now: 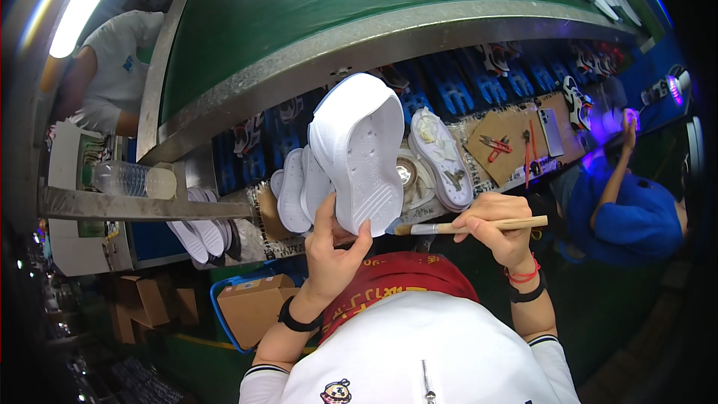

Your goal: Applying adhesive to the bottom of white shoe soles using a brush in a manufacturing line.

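A white shoe sole (372, 153) is held up in front of me, its hollow inner side facing me. My left hand (333, 254) grips its lower end, the thumb on the rim. In my right hand (496, 228) is a brush (441, 229) with a pale wooden handle, held nearly level. The bristles touch or almost touch the sole's lower right edge; I cannot tell which. More white soles (297, 191) stand on the bench just left of the held one. To its right lies another white sole (443, 161) with crumpled bits inside.
A green conveyor belt (314, 15) with a metal edge runs across the far side. Scissors (495, 147) and a phone (550, 132) lie on cardboard at the right. A person in blue (636, 209) works at the right. A cardboard box (254, 310) stands below left.
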Tool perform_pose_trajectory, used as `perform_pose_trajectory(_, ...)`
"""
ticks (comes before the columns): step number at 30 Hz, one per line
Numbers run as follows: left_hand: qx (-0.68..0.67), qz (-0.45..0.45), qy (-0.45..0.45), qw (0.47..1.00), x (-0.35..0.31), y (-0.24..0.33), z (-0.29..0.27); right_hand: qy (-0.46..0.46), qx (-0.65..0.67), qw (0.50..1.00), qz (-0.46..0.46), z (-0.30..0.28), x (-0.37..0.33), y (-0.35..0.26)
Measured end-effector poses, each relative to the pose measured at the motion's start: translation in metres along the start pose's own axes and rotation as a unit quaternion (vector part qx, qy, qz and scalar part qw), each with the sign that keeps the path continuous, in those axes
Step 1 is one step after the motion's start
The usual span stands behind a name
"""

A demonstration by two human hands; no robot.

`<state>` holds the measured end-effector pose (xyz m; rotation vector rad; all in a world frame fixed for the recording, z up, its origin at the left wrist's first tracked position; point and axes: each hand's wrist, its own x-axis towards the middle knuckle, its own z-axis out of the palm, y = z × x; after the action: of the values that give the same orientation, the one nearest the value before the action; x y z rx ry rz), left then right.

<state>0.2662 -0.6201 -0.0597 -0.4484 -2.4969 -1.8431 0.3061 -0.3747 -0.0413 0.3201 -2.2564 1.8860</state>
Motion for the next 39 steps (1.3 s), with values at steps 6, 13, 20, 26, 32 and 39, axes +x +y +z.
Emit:
perform_pose_trajectory(6,0.007,-0.006,-0.006,1.0,-0.002,0.001,0.0,-0.008,-0.03,0.999,-0.024,-0.001,-0.001,0.003)
perform_pose_trajectory(13,0.002,-0.007,-0.015,1.0,-0.003,0.002,0.001,0.004,-0.043,0.998,-0.048,-0.001,-0.001,0.002)
perform_pose_trajectory(20,-0.004,-0.004,-0.021,1.0,-0.003,0.007,0.004,0.018,-0.055,0.997,-0.054,-0.003,-0.003,0.0)
perform_pose_trajectory(26,0.008,-0.003,-0.026,1.0,-0.004,0.006,0.006,0.036,-0.048,0.996,-0.066,-0.005,-0.007,-0.002)
perform_pose_trajectory(32,-0.007,0.001,-0.014,1.0,-0.001,0.008,0.01,0.028,-0.024,0.997,-0.068,0.001,-0.012,-0.001)
perform_pose_trajectory(39,-0.006,0.004,-0.017,1.0,0.0,0.004,0.013,0.039,-0.039,0.997,-0.049,0.004,-0.013,-0.004)
